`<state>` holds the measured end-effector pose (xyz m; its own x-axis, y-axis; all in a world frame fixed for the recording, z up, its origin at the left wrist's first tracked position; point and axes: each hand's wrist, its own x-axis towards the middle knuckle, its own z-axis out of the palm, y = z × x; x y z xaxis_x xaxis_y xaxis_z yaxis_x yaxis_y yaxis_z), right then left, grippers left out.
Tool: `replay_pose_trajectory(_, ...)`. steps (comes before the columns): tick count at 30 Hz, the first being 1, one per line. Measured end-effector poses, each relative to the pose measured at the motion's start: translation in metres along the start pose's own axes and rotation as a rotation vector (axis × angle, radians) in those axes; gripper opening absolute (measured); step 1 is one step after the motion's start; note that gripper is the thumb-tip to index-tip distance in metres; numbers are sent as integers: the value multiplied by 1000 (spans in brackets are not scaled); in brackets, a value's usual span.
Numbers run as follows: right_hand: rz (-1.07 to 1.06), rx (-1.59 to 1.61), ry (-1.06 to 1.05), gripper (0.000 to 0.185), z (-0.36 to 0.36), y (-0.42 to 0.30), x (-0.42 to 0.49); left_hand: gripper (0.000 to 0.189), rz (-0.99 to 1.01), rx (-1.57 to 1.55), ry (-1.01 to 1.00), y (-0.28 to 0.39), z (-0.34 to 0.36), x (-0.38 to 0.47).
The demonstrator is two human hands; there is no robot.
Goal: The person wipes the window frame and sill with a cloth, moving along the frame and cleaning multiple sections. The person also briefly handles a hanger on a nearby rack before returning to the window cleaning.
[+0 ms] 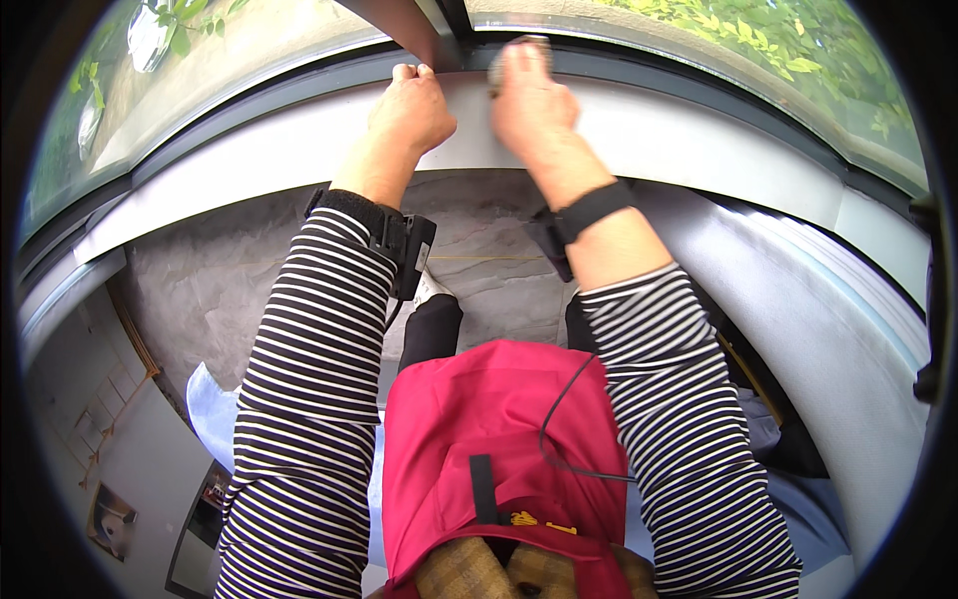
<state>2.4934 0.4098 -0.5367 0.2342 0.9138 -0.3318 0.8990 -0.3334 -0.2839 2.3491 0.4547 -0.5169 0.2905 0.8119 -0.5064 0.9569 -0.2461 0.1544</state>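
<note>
My left hand (414,107) is curled into a loose fist at the inner edge of the white windowsill (644,127), close to the dark window frame (314,78); nothing shows in it. To its right, my right hand (533,101) grips a small brownish item (497,73) against the frame's lower rail, near the upright mullion (404,26). Motion blurs that item, so its kind is unclear; it may be a cloth or a pad. Black straps with small devices circle both wrists.
Glass panes (247,60) rise beyond the sill, with leaves outside. A pale upholstered surface (793,299) curves along the right. Below lies a grey marbled floor (494,224). A red apron (501,419) covers my front, with a black cable across it. A framed picture (112,522) is at lower left.
</note>
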Motion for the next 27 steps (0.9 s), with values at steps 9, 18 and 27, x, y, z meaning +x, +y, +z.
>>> replay_pose_trajectory(9,-266,-87,107,55,-13,39,9,61,-7,-11,-7,-1,-2,2)
replay_pose_trajectory(18,43,-106,57,67,-64,119,-2,56,-14,-42,-73,4,-12,4)
replay_pose_trajectory(27,-92,54,-25,67,-21,30,-5,73,16,-178,131,1,16,-7)
